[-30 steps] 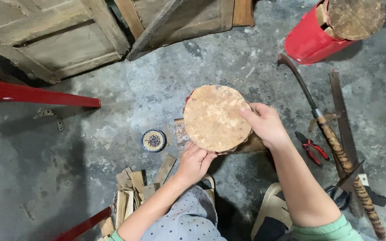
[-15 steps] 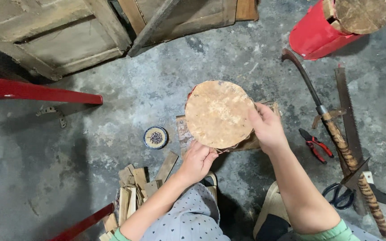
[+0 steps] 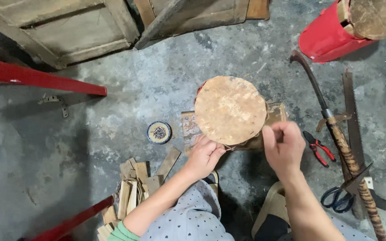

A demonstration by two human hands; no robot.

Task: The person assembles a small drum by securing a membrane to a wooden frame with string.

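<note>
The left hand gripped the near left edge of the round skin-topped drum on the concrete floor, while the right hand, fingers curled shut, hovered just right of it beside red-handled pliers.

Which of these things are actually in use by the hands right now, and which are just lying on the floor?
In use: round tan skin-topped drum; left hand at its lower edge; right hand beside it.

Lying about: small round dish of nails; red-handled pliers; blue-handled scissors; handsaw; wooden slats.

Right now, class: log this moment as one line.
left hand: touching drum rim | right hand: pinched beside drum | small dish left | pliers right
</note>
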